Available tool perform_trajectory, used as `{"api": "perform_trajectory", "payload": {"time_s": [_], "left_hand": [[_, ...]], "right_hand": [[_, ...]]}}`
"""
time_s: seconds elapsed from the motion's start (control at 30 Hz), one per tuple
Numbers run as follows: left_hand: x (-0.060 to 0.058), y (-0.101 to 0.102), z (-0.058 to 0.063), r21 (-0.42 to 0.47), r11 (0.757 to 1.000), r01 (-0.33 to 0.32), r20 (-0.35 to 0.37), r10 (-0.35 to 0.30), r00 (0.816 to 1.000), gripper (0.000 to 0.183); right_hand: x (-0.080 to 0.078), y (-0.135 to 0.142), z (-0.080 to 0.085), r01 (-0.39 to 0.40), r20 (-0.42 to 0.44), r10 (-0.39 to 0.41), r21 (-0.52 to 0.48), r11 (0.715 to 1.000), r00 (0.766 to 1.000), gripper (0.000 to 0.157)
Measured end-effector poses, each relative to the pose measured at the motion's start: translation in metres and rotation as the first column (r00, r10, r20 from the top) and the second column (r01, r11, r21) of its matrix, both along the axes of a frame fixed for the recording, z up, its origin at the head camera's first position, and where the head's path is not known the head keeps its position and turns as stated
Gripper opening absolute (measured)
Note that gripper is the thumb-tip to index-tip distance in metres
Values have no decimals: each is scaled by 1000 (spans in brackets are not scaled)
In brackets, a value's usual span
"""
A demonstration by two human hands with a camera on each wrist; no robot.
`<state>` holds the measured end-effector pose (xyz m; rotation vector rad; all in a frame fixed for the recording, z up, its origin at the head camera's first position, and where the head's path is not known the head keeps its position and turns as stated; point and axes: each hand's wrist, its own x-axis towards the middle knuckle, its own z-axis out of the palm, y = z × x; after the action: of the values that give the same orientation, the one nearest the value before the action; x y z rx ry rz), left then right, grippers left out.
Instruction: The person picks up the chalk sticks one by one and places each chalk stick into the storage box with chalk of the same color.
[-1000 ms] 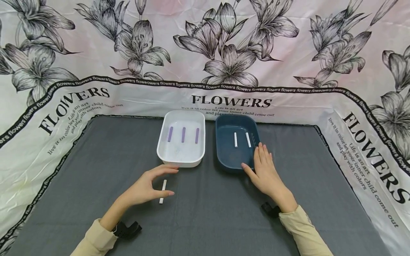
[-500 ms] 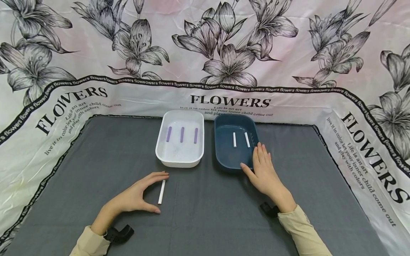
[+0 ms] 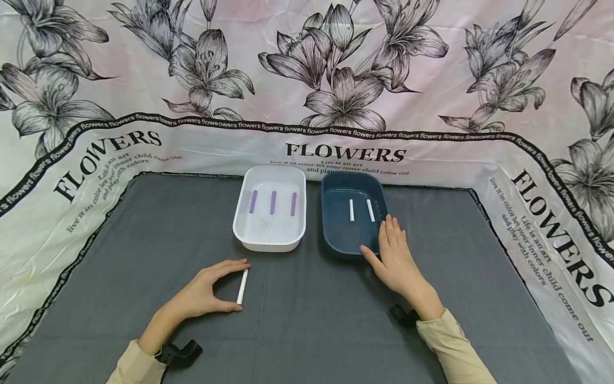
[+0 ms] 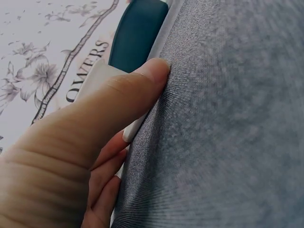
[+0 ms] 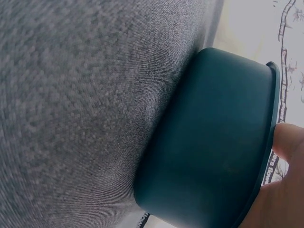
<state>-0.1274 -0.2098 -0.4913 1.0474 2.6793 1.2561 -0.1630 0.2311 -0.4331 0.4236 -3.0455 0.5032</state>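
In the head view my left hand (image 3: 203, 290) spans a white stick of chalk (image 3: 242, 287) lengthwise, thumb at its near end and fingertips at its far end, low over the grey cloth. The left wrist view shows the thumb (image 4: 121, 97) large in front, with most of the chalk hidden behind it. My right hand (image 3: 400, 261) rests on the dark blue tub (image 3: 342, 252), straight fingers along its right rim and thumb at the near rim. Inside that tub lie two white chalks (image 3: 352, 210). The right wrist view has the tub's outer wall (image 5: 204, 137) close up.
To the left of the blue tub stands a white tub (image 3: 271, 247) holding three purple chalks (image 3: 273, 202) in a row. Both tubs sit near the far edge of the grey cloth (image 3: 307, 330). Behind them rises a flower-printed sheet (image 3: 216, 144).
My left hand first drew back toward the lower left around the white chalk, then its thumb and fingertips closed in on the chalk's ends. The right hand stays on the blue tub.
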Motion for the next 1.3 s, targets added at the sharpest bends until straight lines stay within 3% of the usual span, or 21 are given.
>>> {"api": "perform_trajectory", "payload": {"time_s": [0.57, 0.8, 1.3], "left_hand": [[1, 3, 3, -14, 1000, -28, 20, 29, 999, 79], [3, 9, 12, -63, 995, -80, 23, 81, 996, 78], [1, 19, 31, -129, 987, -91, 90, 103, 991, 79]], "right_hand": [[3, 1, 2, -7, -1, 7, -5, 1000, 1000, 87], [1, 0, 1, -9, -11, 9, -8, 1000, 1000, 86], [2, 1, 1, -1, 5, 1, -6, 1000, 1000, 87]]}}
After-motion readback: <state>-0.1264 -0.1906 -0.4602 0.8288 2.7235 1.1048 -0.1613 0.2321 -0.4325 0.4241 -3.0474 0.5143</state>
